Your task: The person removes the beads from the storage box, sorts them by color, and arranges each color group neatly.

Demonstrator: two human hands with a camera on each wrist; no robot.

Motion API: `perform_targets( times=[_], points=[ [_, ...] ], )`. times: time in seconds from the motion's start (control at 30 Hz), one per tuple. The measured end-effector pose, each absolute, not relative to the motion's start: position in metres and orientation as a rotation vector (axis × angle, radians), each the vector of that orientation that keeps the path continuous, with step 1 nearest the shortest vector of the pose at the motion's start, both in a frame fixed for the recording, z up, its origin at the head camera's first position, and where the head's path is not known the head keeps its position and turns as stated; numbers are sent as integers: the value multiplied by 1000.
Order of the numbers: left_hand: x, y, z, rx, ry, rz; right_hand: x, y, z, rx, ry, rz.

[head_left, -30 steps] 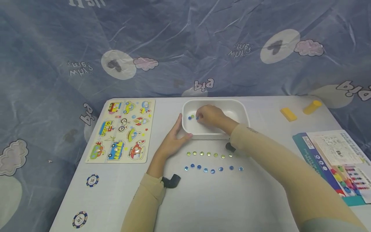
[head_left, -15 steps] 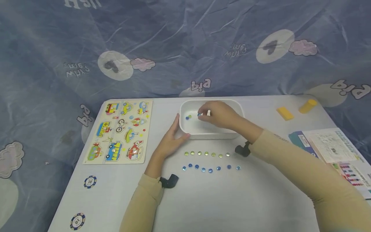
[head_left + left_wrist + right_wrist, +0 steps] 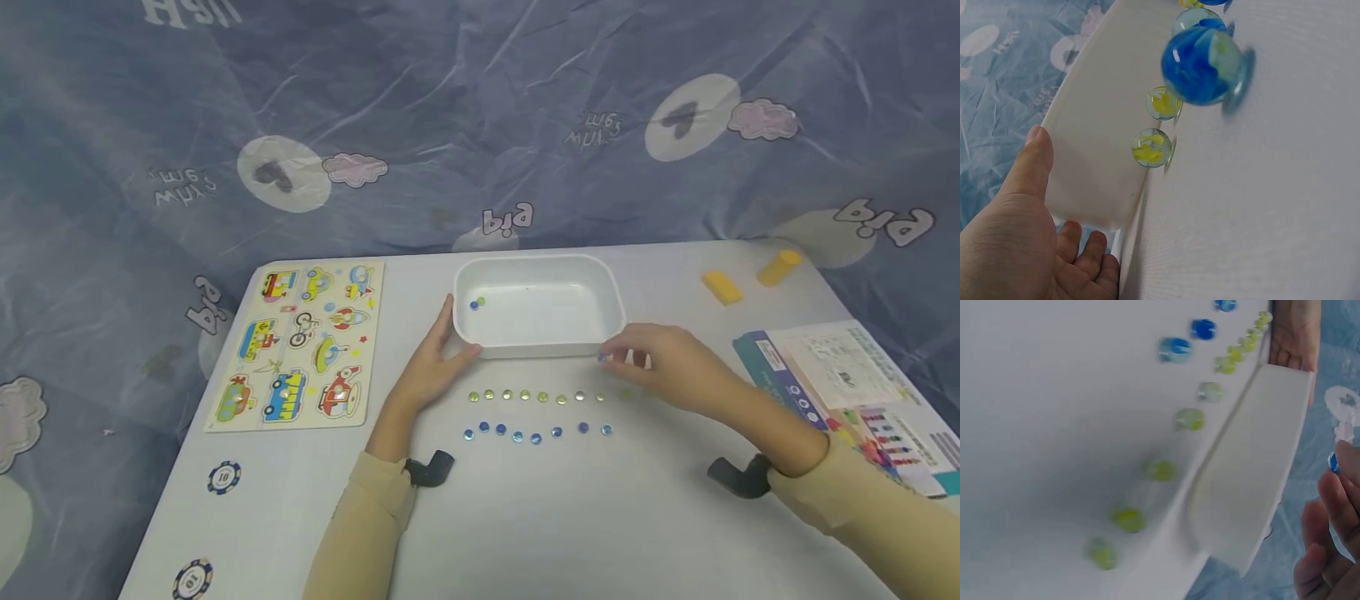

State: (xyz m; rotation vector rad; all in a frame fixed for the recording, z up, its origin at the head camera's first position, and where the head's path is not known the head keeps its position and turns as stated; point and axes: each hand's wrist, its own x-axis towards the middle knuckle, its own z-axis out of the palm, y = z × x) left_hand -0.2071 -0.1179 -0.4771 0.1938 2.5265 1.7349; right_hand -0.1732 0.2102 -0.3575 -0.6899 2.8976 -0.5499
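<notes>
A white rectangular tray (image 3: 540,350) stands near the table's far edge. My left hand (image 3: 427,371) rests at its left front corner, thumb against the front wall and fingers along the left end; the left wrist view shows the thumb and fingertips touching the tray. My right hand (image 3: 667,367) pinches a blue marble (image 3: 1333,462) between thumb and finger by the tray's right front corner. One blue marble (image 3: 474,305) and one yellow marble (image 3: 482,301) lie inside the tray's left part. In front run a row of yellow marbles (image 3: 543,397) and a row of blue marbles (image 3: 536,438).
A wooden picture puzzle board (image 3: 296,346) lies at the left, with two poker chips (image 3: 224,477) nearer me. At the far right are a yellow block (image 3: 722,287) and a yellow cylinder (image 3: 779,267). A printed box (image 3: 780,375) with papers lies at right. Patterned cloth (image 3: 420,125) hangs behind.
My right hand has moved out of the tray, rightward and toward me, carrying a blue marble from it. My left hand stays at the tray's corner. The head view has shifted slightly.
</notes>
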Motion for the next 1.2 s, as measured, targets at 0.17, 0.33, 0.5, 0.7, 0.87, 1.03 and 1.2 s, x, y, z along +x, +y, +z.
perform_targets(
  times=[0.17, 0.33, 0.5, 0.7, 0.87, 1.03, 1.2],
  points=[
    [-207, -120, -478, 197, 2518, 1741, -158, 236, -381, -608, 2852, -569],
    [-207, -121, -478, 204, 2522, 1741, -148, 249, -402, -558, 2828, -547],
    [-207, -121, -479, 216, 2523, 1744, -142, 251, -415, -453, 2773, -554],
    [-207, -120, -479, 225, 2523, 1750, -140, 252, -422, -441, 2753, -554],
    [-207, -118, -478, 225, 2522, 1752, -138, 252, -426, -451, 2761, -523],
    [-207, -118, -477, 216, 2522, 1746, -137, 253, -427, -457, 2767, -508],
    [-207, -118, -478, 206, 2517, 1745, -139, 253, -415, -453, 2758, -511]
  ],
)
